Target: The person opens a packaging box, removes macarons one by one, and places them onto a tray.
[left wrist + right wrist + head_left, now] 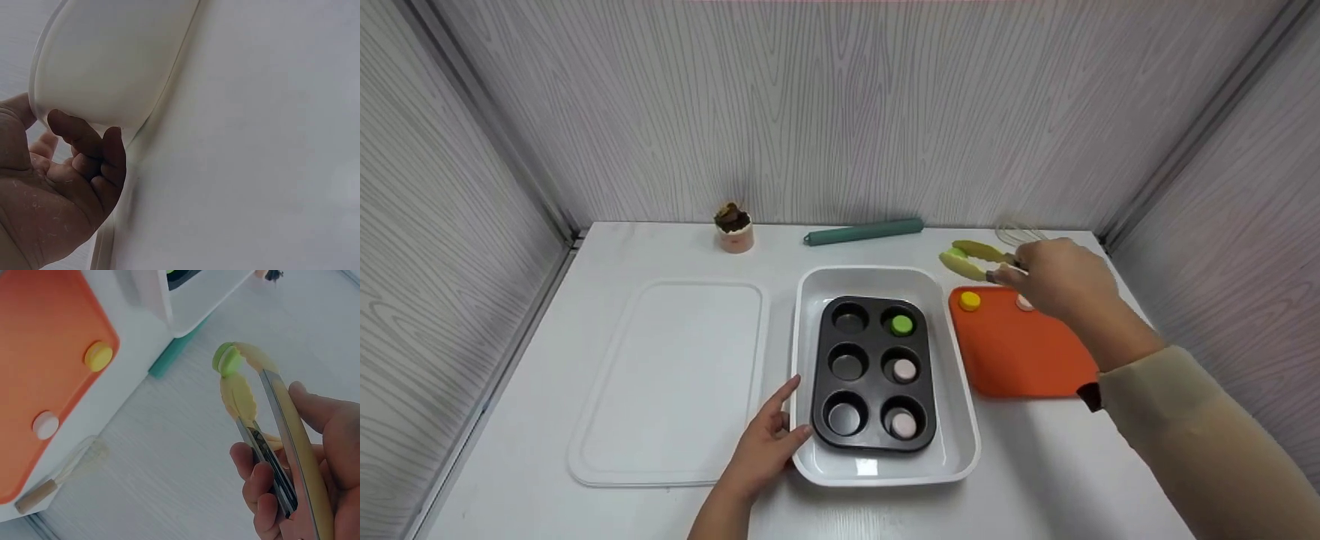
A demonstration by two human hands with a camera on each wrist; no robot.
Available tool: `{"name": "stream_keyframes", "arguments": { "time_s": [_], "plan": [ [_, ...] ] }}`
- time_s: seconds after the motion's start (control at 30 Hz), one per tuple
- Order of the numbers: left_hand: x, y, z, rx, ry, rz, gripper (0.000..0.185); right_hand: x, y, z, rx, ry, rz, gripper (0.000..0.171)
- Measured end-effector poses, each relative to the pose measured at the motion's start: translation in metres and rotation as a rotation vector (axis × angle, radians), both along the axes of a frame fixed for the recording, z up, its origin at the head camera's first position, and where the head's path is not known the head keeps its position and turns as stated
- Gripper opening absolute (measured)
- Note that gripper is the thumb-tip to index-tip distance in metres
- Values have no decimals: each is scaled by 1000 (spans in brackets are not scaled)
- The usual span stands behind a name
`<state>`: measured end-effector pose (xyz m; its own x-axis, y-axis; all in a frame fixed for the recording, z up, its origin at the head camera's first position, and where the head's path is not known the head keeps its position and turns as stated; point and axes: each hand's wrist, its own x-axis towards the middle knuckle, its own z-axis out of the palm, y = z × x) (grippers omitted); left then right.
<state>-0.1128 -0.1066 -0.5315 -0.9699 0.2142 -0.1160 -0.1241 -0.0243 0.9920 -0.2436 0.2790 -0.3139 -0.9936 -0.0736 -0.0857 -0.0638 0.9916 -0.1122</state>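
My right hand (1061, 274) grips pale yellow tongs (239, 396) above the far end of an orange tray (1027, 360). Their tips pinch a green macaron (226, 360). My left hand (765, 450) holds the near left side of a white basin (885, 481), thumb at the rim and fingers against the outer wall. Inside the basin lies a dark muffin pan (875, 367). Its right column holds a green macaron (901, 325) at the back and two pale pink macarons (904, 370) nearer me. The left column's cups hold nothing. A yellow macaron (970, 301) and a pale macaron (1024, 303) sit on the orange tray.
A flat white board (675, 382) lies left of the basin. Along the back wall are a small pot (735, 240) with dark brown contents, a teal rolling pin (862, 232) and a whisk (73, 467) with a wooden handle.
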Motion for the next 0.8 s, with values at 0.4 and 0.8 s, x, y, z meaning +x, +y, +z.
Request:
{"name": "stream_keyframes", "arguments": {
  "time_s": [0.4,0.8],
  "plan": [
    [0,-1,-1,11,-10,-7,81,-2,73,4,-30,19,-86,60],
    [0,-1,0,16,-8,-15,80,-10,137,-32,-21,-37,-235,57]
  ]
}}
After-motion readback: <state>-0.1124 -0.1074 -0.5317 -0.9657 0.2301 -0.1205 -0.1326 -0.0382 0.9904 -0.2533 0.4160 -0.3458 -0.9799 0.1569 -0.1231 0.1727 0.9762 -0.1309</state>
